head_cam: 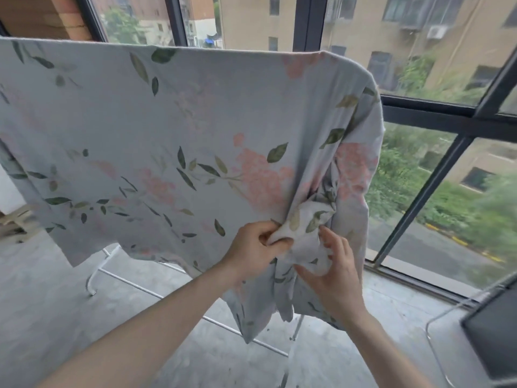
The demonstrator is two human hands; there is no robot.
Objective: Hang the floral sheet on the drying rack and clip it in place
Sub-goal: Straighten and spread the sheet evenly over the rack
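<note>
Floral sheet is hanging over drying rack (legs visible); left hand and right hand are gripping its bunched corner.

Drying rack: white tube frame, mostly hidden; legs & crossbars show lower centre, standing on grey concrete floor. Floral sheet draped over its top bar, spread across upper left to centre, bunched at right.
</note>
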